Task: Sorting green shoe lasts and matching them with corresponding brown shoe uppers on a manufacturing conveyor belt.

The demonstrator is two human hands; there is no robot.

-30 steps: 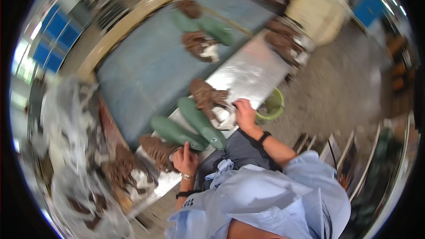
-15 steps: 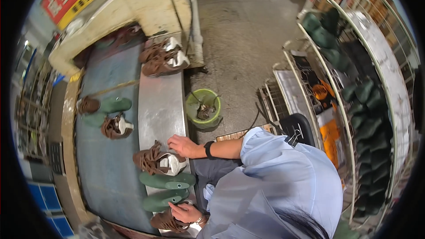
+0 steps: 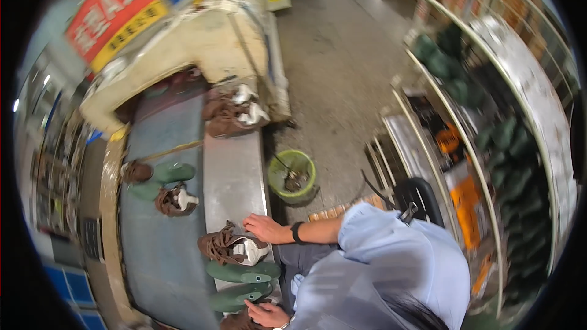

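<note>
On the metal ledge, my right hand [image 3: 264, 230] lies open with its fingers loosely bent, beside a brown lace-up shoe [image 3: 227, 248] with a pale lining. I see nothing in its grasp. Two green shoe lasts [image 3: 243, 272] lie side by side below that shoe. Near the lower edge, my left hand [image 3: 266, 315] has its fingers apart, one fingertip at the nearer last [image 3: 235, 297]. Beneath this hand is a second brown shoe [image 3: 235, 321], mostly hidden and cut off by the picture's edge.
The blue conveyor belt [image 3: 162, 238] carries brown shoes and green lasts into a cream machine housing [image 3: 183, 43]. More brown shoes [image 3: 235, 113] sit at the ledge's far end. A green bin [image 3: 292, 177] stands on the floor. At right, a rack [image 3: 483, 201] holds several dark green lasts.
The whole view has shifted, so the scene sits lower and further right. Both hands keep nearly the same places by the shoes and lasts.
</note>
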